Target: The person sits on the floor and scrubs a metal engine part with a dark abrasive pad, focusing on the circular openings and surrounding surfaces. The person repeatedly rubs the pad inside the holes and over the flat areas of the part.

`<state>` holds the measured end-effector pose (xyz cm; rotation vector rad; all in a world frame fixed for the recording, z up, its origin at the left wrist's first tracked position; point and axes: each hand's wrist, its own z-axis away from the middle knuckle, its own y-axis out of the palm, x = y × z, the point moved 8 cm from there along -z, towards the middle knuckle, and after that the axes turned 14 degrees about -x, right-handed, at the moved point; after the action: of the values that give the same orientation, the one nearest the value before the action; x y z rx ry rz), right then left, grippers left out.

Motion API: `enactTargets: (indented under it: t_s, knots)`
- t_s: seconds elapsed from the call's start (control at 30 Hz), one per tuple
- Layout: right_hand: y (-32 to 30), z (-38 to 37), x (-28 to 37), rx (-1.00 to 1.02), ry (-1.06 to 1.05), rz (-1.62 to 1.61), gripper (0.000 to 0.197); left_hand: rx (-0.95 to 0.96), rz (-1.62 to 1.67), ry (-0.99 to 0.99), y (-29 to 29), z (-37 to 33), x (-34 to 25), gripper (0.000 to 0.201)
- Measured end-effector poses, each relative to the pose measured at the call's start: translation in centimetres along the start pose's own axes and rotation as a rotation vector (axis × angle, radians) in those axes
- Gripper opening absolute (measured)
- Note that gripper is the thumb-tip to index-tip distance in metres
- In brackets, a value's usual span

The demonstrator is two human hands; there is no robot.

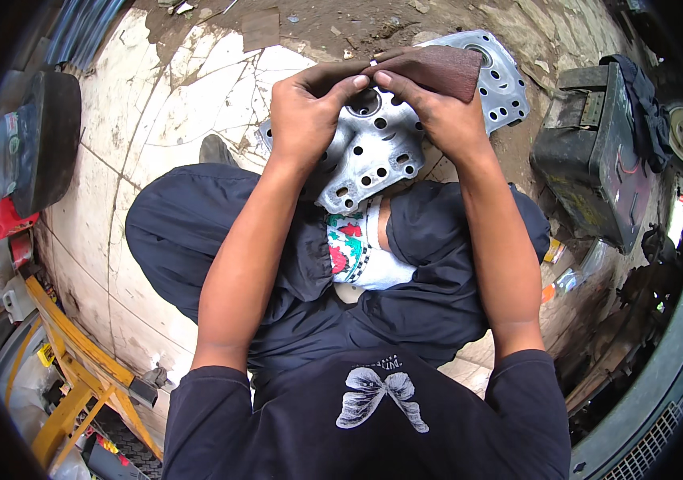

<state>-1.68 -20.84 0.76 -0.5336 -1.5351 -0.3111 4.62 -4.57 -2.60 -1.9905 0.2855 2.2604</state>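
Note:
My left hand and my right hand meet above a silver metal engine part. Thumbs nearly touching, both are closed on a reddish-brown piece of sandpaper, whose wide end sticks out past my right fingers. Below them, the engine part has several round and oval holes and a larger bore. A similar holed metal section shows beyond my right hand. My hands and the sandpaper hide the middle, so I cannot tell whether the metal is one piece or two.
I sit cross-legged on cracked pale tiles. To the right stands a dark box with dark cloth over it. A yellow frame is at lower left, a black container at upper left. Bare dirt lies ahead.

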Motion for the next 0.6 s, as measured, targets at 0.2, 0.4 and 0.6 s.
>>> enactTargets:
  t_s: [0.2, 0.4, 0.6]
  knots:
    - [-1.1, 0.5, 2.9, 0.173, -0.505, 0.580, 0.019, 0.001, -0.374, 0.155, -1.2, -2.0, 0.7, 0.033]
    - [-0.7, 1.8, 2.0, 0.359, -0.509, 0.558, 0.020, -0.066, -0.537, 0.140, -1.4, -2.2, 0.7, 0.035]
    - [-0.5, 1.6, 1.4, 0.447, -0.445, 0.506, 0.020, -0.026, -0.559, 0.190, -1.1, -2.1, 0.8, 0.036]
